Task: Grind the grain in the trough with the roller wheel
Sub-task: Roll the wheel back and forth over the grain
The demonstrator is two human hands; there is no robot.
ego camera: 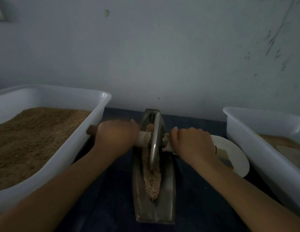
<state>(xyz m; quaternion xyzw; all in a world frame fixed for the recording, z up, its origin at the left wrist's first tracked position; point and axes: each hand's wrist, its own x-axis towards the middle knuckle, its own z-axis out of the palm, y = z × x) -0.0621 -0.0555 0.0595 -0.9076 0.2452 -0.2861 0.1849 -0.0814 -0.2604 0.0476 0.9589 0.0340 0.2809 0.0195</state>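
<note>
A long dark metal trough (pixel 139 190) lies lengthwise in front of me on the dark table. Brown crushed grain (pixel 151 183) fills its groove. A thin metal roller wheel (pixel 154 139) stands upright in the groove, toward the far half. A wooden axle handle (pixel 143 137) runs through the wheel from left to right. My left hand (pixel 115 133) grips the left part of the handle. My right hand (pixel 192 143) grips the right part. The handle's left tip (pixel 91 129) sticks out past my left hand.
A large white tub (pixel 95 104) holding brown ground grain stands to the left, touching the handle's reach. Another white tub (pixel 238 129) stands to the right. A white plate (pixel 236 154) with a small brush lies between trough and right tub. A grey wall rises close behind.
</note>
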